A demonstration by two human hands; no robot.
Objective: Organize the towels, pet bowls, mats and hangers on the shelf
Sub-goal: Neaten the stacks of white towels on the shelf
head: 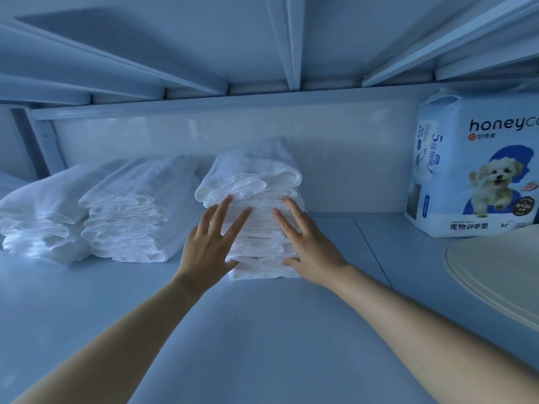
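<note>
Towel stack (259, 228), left grip (204, 246) and right grip (312, 249) both released, straight fingers (240, 217) flat against its front

The right edge crops the pad pack (478, 170) and what seem stacked mats (501, 269).

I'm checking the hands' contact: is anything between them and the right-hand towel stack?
Nothing visible. The left hand and right hand already press straight fingers against the front of the stack.

Head camera looks forward, close into the shelf (262, 330).
</note>
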